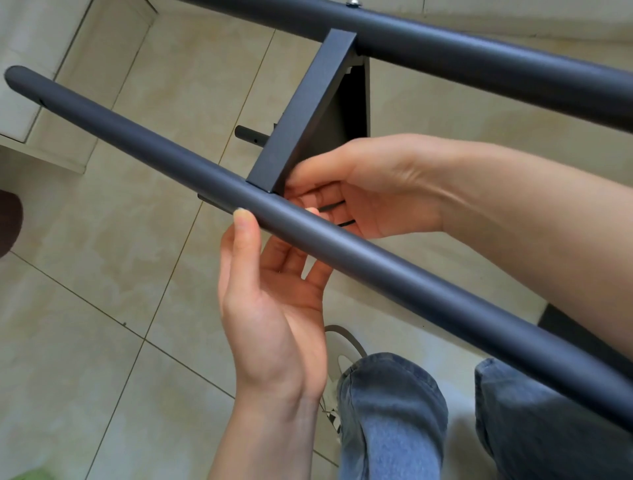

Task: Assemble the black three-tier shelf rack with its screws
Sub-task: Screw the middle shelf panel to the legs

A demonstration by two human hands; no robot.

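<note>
A view from the person's head looks down past their two bare hands to a beige tiled floor (102, 291). Two long dark grey metal tubes of the shelf rack cross the view on a slant. The nearer tube (376, 263) runs from the upper left to the lower right. The farther tube (479, 58) crosses the top right, with a silver screw head (353, 3) showing at the top edge. A flat dark shelf panel (301, 113), seen edge-on, spans between the two tubes, and its near end meets the nearer tube just by the hands.

The left hand (274, 308) reaches up from below with the palm facing the camera. Its thumb tip rests on the side of the nearer tube, and its fingers (287, 257) pass up behind the tube, loosely straight; they do not appear to grip anything.

The right hand (370, 192) comes in from the right, behind the nearer tube. Its thumb lies against the end of the shelf panel, and its fingers (325, 202) curl around a thin black tool (337, 207), possibly a hex key, though little of it shows.

Lower down are the person's blue jeans (394, 421) and a pale shoe (342, 356). A white cabinet (20, 113) stands at the upper left.
</note>
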